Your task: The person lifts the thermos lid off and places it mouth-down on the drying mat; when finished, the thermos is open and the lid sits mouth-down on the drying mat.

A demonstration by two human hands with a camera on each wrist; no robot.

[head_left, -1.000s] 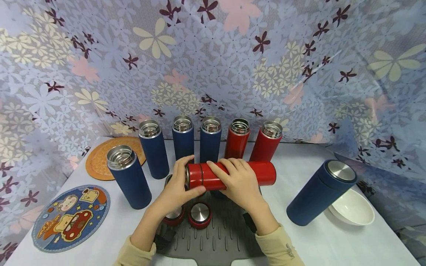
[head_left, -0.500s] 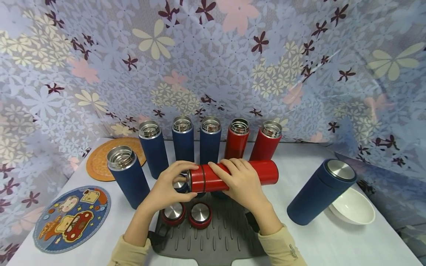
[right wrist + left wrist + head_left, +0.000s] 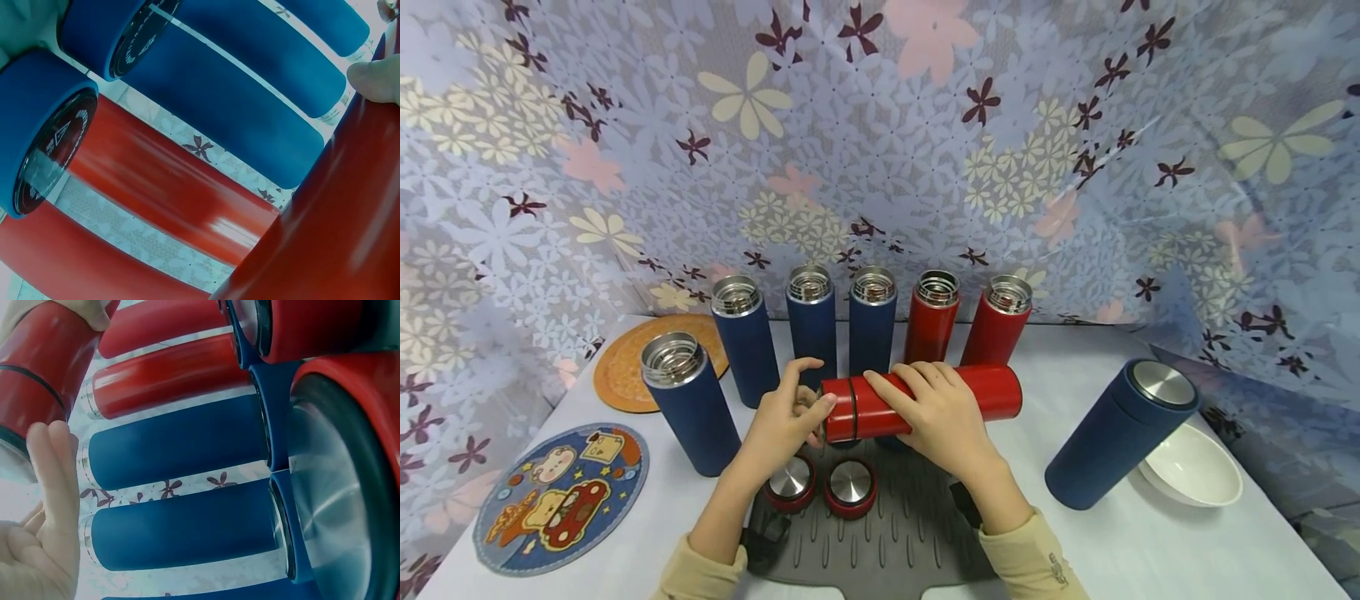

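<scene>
A red thermos lies sideways in the air above a grey ribbed board. My right hand grips its body from above. At its lidded left end is my left hand, index finger raised and thumb at the edge of the lid. Extended fingers meet the lid's rim in the left wrist view. Two red lids with steel tops, a left one and a right one, sit on the board. Behind them, blue lids are partly hidden by my hands and the thermos.
Several lidless blue thermoses and two lidless red ones stand along the back. Another lidless blue one is nearer left. Right is a lidded blue thermos by a white bowl. Two round mats, cartoon and orange, lie left.
My left hand's spread grip around the lid has loosened. Its index finger now lifts away and the thumb has come up to the lid's edge. My right hand keeps its grip on the thermos.
</scene>
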